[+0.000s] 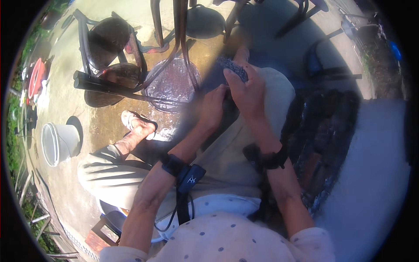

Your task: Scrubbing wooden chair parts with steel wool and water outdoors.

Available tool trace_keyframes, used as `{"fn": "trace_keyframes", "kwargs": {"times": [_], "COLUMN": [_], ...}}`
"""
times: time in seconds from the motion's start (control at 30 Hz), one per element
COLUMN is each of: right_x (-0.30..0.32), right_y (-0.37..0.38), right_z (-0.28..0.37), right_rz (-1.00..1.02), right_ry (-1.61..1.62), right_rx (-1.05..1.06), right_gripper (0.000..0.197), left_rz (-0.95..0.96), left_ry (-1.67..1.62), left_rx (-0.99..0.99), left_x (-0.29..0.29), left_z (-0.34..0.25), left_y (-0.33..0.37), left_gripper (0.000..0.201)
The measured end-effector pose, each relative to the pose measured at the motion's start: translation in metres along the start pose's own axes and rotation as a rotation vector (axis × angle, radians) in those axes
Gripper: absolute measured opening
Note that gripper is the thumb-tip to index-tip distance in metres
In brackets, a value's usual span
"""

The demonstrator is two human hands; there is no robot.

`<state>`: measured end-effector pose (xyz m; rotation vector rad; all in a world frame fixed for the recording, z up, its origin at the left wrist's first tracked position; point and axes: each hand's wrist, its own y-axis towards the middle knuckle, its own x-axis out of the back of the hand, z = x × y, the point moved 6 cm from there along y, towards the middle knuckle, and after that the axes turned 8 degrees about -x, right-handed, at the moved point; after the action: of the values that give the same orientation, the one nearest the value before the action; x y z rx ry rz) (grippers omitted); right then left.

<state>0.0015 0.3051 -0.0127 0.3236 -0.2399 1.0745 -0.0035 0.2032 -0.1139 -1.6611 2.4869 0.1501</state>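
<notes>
My right hand (249, 89) is closed round a grey steel-wool scouring pad (234, 69), which sticks out past the thumb and fingers. Close beside it, just lower and to the left, my left hand (214, 105) has its fingers curled. What they grip is hidden in shadow and by the hand itself. Both hands are above my lap, near my right knee. Left of them, a round silvery basin or tray (171, 83) with white, foamy-looking patches rests on the ground, partly crossed by dark tube-like legs (181, 39).
Dark furniture-like pieces with round panels (109, 37) and long bars stand or lie at the upper left. A white bucket (60, 144) is at the left, a red basin (37, 78) beyond it. Dark, rough blocks (318, 144) line my right side.
</notes>
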Motion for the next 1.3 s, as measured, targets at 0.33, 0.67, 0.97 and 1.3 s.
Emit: {"fn": "trace_keyframes", "kwargs": {"times": [0.33,0.67,0.97,1.3], "right_x": [-0.002,0.0,0.01,0.0], "right_y": [-0.041,-0.026,-0.031,-0.026], "right_z": [0.05,0.028,0.048,0.027], "right_rz": [-0.073,-0.04,0.027,0.04], "right_ry": [-0.27,-0.283,-0.146,0.022], "right_rx": [0.571,0.232,0.39,0.248], "right_gripper": [0.032,0.017,0.026,0.019], "left_rz": [0.102,-0.034,0.025,-0.022], "left_ry": [0.197,-0.108,0.005,-0.213], "left_rx": [-0.254,-0.076,-0.234,0.008], "left_x": [0.0,-0.005,-0.004,-0.001], "left_z": [-0.042,-0.006,-0.018,0.003], "left_y": [0.004,-0.007,-0.005,-0.009], "left_gripper": [0.029,0.029,0.039,0.045]}}
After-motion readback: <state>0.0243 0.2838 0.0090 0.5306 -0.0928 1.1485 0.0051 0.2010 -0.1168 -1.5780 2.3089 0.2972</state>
